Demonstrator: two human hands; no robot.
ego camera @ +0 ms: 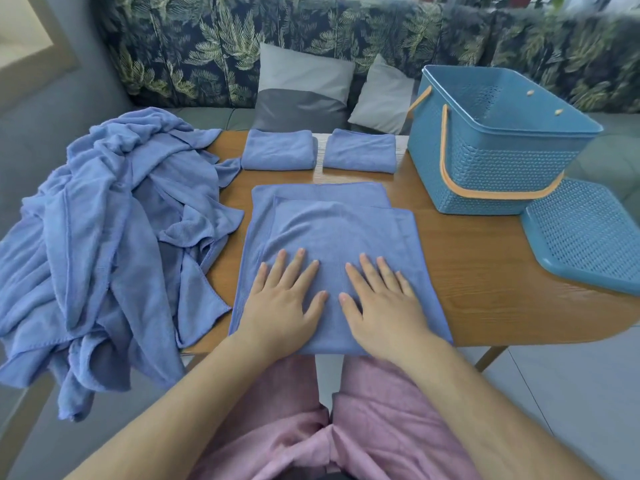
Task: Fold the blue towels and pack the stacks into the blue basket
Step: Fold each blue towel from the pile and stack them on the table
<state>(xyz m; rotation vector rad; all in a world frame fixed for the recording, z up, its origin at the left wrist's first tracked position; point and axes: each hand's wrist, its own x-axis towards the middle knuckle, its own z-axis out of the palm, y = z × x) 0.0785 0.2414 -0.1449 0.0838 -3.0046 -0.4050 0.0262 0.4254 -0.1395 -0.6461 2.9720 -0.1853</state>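
Table (485, 271) edge — towel (329, 230) overhanging

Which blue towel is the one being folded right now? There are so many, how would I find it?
Start at the wooden table, with the big blue basket on its right side. Go to the near edge in the middle, where the left hand and right hand press flat. The towel being folded lies under them, half-folded, unlike the crumpled pile at left and the two small folded towels behind.
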